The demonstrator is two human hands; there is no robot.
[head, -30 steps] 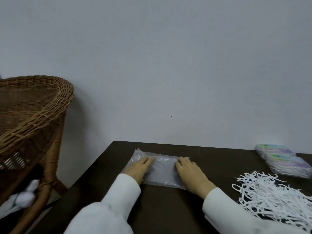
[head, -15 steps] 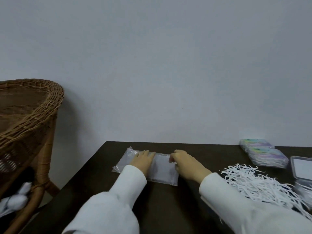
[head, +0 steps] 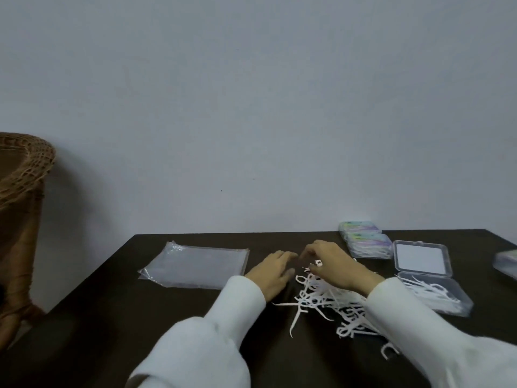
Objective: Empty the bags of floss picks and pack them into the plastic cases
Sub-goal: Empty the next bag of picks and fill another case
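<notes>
One head-worn camera looks forward and slightly down, close over the table [head: 173, 317], edges perhaps distorted.

Bare table [head: 173, 326] runs from 6 to 9 o'clock of the hands, open to a reach. At 10 o'clock a flat bag [head: 195, 266] lies low. The picks [head: 324, 301] sprawl from 3 to 5 o'clock. An open case [head: 425, 275] blocks 3 o'clock, full bags [head: 366, 242] 1 o'clock. A wall [head: 251, 107] closes 12 o'clock; a wicker chair [head: 19, 191] stands off the table at 9.
</notes>
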